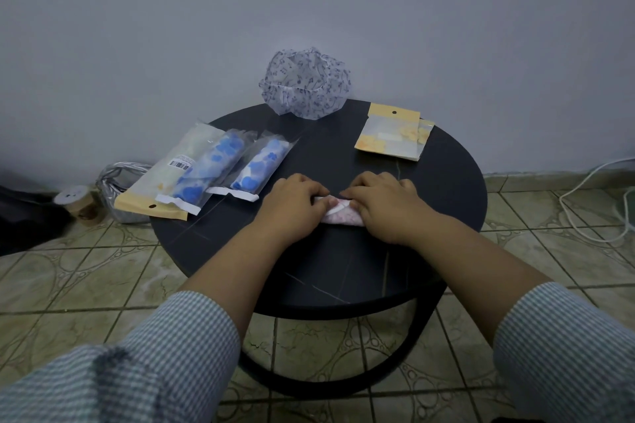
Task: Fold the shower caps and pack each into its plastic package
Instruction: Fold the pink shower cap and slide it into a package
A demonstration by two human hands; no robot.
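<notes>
Patterned beige floor tiles [86, 271] spread under a round dark table [343, 271] with a ring-shaped base, set against a plain pale wall [171, 27].

Nearest the camera, two forearms in blue-and-white checked sleeves [178, 336] reach out over the table. The left hand [292, 203] and the right hand [385, 203] lie side by side, knuckles up, on a small pink-and-white shower cap [338, 215] rolled into a narrow bundle near the middle of the table. Both hands' fingers are curled down onto the bundle and press or pinch its two ends; only a short strip of it shows between and below them.

Just left of the left hand lies a clear package with a blue-flowered cap [261, 165] rolled inside it, its white flap toward the camera. Beside that, farther left, a second package with a blue-flowered cap [209, 168] overlaps a longer package with a yellow header and a barcode label [165, 182], which juts past the table's left edge.

Beyond the right hand, well apart from it, two flat empty yellow-flowered packages [391, 137] lie stacked near the far right rim.

At the table's far edge, against the wall, an unfolded white shower cap with a purple print [305, 82] stands puffed up.

On the floor at left sit a silver bag [113, 189] and a small round jar [79, 203]; a white cable [591, 203] loops over the tiles at right.
</notes>
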